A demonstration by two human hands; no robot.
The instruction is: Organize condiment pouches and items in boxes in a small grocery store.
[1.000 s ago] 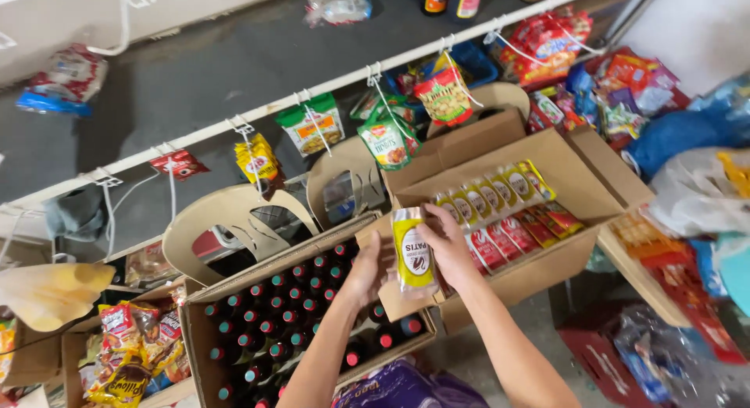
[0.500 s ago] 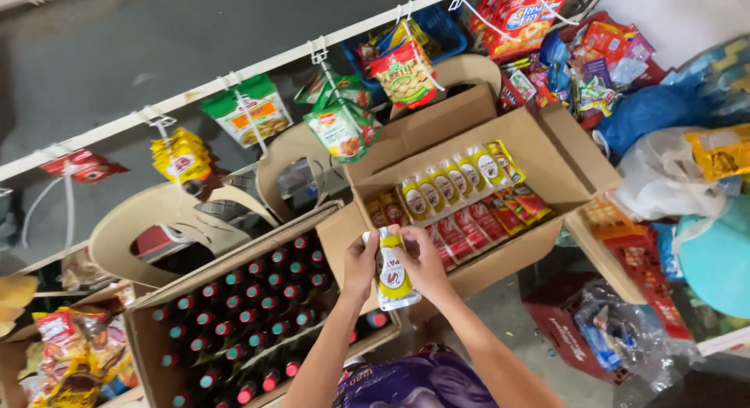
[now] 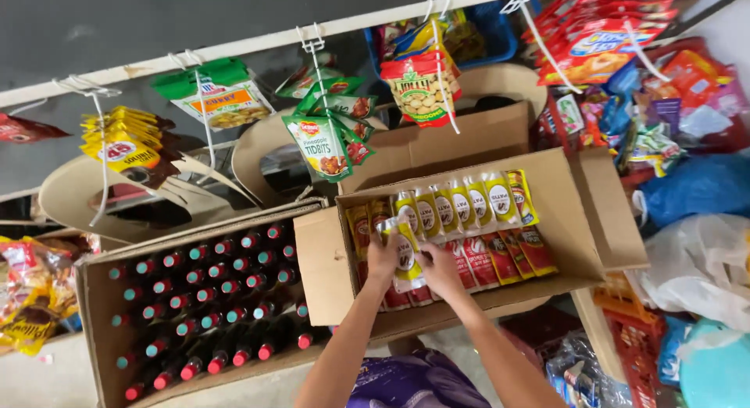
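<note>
Pouch [image 3: 405, 255] partly hidden behind fingers [image 3: 383, 255]; bottle box [image 3: 101, 330] possibly cut off at bottom edge

Small shop: snack packets [image 3: 324, 142] hung from rail [image 3: 258, 42], cartons of sachets [image 3: 461, 209] and bottles [image 3: 211, 298].

The one camera sits on my head, looking steeply down and forward past my arms, close over the open cardboard box [image 3: 578, 220] and the bottle crate [image 3: 101, 330] beside it.
</note>
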